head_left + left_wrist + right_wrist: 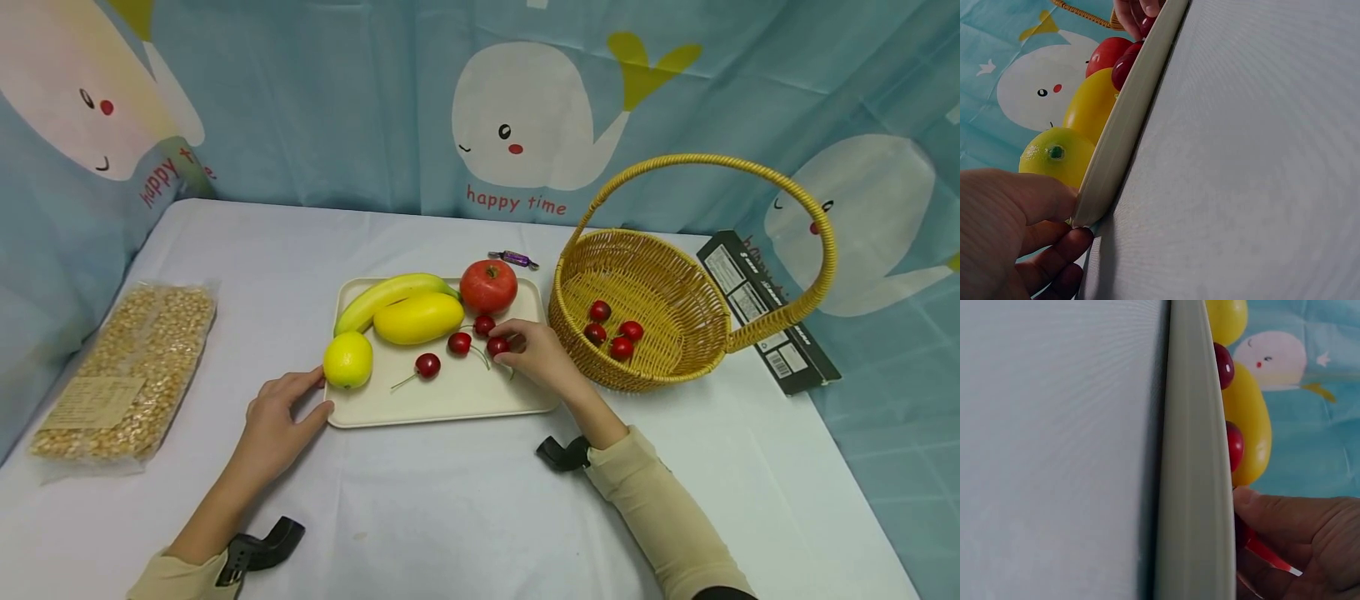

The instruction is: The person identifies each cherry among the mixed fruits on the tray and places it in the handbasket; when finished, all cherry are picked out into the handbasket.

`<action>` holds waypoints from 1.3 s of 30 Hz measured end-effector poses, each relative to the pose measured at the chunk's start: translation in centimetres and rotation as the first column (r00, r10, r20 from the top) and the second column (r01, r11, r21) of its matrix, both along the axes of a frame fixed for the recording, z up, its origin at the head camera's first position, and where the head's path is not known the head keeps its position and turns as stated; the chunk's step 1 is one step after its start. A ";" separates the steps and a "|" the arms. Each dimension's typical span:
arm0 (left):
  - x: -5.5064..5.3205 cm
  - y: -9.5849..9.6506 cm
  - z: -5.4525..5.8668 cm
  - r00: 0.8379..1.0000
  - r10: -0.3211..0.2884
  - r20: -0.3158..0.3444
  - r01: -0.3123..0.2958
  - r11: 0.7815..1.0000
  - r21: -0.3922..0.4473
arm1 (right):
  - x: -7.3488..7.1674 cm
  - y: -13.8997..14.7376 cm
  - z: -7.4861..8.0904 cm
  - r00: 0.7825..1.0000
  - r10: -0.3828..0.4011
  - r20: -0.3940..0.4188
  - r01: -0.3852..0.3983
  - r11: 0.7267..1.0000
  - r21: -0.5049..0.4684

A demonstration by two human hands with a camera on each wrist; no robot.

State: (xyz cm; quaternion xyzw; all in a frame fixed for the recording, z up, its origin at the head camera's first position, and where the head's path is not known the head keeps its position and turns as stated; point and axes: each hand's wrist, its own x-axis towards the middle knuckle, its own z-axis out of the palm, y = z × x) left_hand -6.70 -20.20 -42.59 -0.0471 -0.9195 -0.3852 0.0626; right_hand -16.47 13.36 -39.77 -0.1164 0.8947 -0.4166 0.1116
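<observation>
A cream tray [450,408] holds a banana [390,296], a yellow mango-shaped fruit [418,318], a lemon [348,360], a round red fruit [488,286] and several cherries with stems. At the tray's left near corner, my left hand [281,425] grips the rim, thumb and fingers on either side of the corner in the left wrist view. My right hand [542,354] pinches a cherry [496,347] between thumb and fingertips at the tray's right part. Three other cherries, one of them this cherry [427,367], lie left of it. In the right wrist view the tray wall [1197,456] partly hides the held cherry.
Right of the tray stands a woven basket [678,367] with a tall handle and several cherries inside. A black box [772,317] leans behind it. A wrapped candy [514,259] lies beyond the tray. On the left is a bag of corn kernels [142,342].
</observation>
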 end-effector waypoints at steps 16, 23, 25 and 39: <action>0.3 -0.1 0.1 1.000 0.006 -0.012 -0.006 1.000 0.009 | 0.7 1.8 5.3 0.997 0.072 -0.035 -0.077 0.976 -0.202; 0.2 -0.2 -0.1 1.000 0.002 -0.007 -0.002 1.000 0.006 | 0.6 4.7 7.8 0.997 -0.026 -0.067 0.007 0.964 -0.265; 0.2 -0.2 -0.1 1.000 0.000 -0.006 0.001 1.000 0.005 | 0.4 5.9 8.1 0.995 -0.066 -0.079 0.041 0.959 -0.280; 0.0 0.0 -0.1 1.000 -0.011 -0.006 0.011 1.000 0.003 | -1.3 13.0 7.1 0.934 -0.355 -0.046 0.329 0.903 -0.277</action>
